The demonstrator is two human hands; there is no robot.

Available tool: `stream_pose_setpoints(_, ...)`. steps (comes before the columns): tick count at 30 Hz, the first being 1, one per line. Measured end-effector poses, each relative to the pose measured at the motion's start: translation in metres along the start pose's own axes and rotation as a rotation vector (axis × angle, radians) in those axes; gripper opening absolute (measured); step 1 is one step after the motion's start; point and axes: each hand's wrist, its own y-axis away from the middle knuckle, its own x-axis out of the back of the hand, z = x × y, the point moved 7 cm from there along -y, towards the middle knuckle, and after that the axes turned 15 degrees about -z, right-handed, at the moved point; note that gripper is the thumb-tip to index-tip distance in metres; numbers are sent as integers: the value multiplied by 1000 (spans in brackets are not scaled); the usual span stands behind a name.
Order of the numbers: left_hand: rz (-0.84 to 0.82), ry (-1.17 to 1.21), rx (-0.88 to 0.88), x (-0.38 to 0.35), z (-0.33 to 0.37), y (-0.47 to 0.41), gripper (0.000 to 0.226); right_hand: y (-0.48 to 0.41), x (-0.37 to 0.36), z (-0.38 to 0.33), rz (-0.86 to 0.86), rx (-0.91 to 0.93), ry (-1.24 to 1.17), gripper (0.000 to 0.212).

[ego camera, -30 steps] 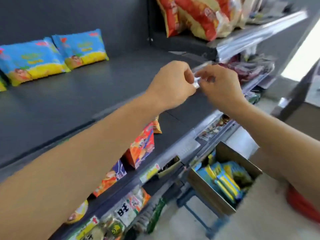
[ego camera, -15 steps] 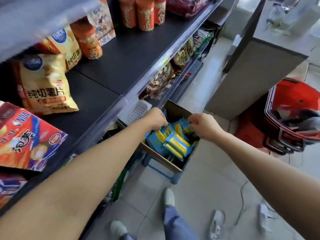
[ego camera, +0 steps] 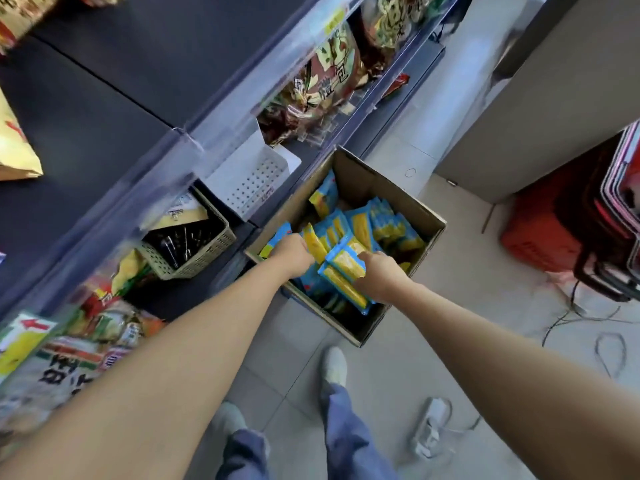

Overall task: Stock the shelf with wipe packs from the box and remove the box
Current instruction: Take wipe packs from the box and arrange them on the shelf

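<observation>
An open cardboard box (ego camera: 424, 211) sits low beside the shelving, holding several blue and yellow wipe packs (ego camera: 384, 225). Both my hands are down inside it. My left hand (ego camera: 292, 254) is closed around packs at the box's near left side. My right hand (ego camera: 379, 277) grips a bunch of packs (ego camera: 346, 268) at the near side, lifted slightly above the rest. The dark shelf (ego camera: 114, 98) above and to the left has a wide bare stretch.
Snack bags fill the lower shelves (ego camera: 322, 81). A white perforated divider (ego camera: 249, 178) and a beige basket (ego camera: 194, 244) stick out at the shelf front beside the box. Red shopping baskets (ego camera: 568, 230) stand at the right. Cables (ego camera: 588, 327) lie on the tiled floor. My feet are below the box.
My view dropped from the upper shelf to the box on the floor. Both hands went from the shelf edge down into the box and closed on wipe packs.
</observation>
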Motion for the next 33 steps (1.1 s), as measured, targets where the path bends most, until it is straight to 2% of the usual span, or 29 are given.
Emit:
stream_pose_setpoints(2, -4, 2, 22, -1, -8, -16, 23, -14, -5, 6, -14, -34, -4, 62)
stream_pose_setpoints(5, -17, 63, 69, -8, -19, -40, 42, -32, -8, 12, -28, -67, -35, 70)
stream_pose_setpoints(7, -20, 212, 101, -16, -23, -52, 27, -42, -10, 13, -40, -72, -48, 75)
stream_pose_setpoints(8, -44, 296, 104, -22, -22, -55, 10, -45, -11, 13, -41, -73, -47, 75)
stream_pose_setpoints(9, -61, 343, 118, -27, -23, -59, 13, -49, -11, 13, -38, -73, -45, 74)
stream_pose_setpoints(11, -84, 405, 118, -33, -20, -65, 38, -53, -11, 14, -16, -73, -31, 67)
stream_pose_setpoints(15, -93, 509, 164, -40, -25, -73, 45, -52, -6, 13, -2, -35, -51, 45)
stream_pose_setpoints(21, 28, 711, 136, -37, -26, -77, 59, -41, 24, 39, 169, -17, -491, 21)
stream_pose_setpoints(24, 54, 639, 113, -33, -12, -69, 54, -32, 31, 45, 196, -15, -648, 13)
stream_pose_setpoints(27, 120, 482, 31, -18, 12, -47, 39, -15, 41, 43, 210, 15, -804, 22)
stream_pose_setpoints(30, 204, 392, -42, 4, 29, -17, 24, 11, 61, 31, 241, 67, -838, 28)
stream_pose_setpoints(33, 209, 331, -95, 30, 46, 25, 30, 46, 88, 10, 277, 142, -804, 30)
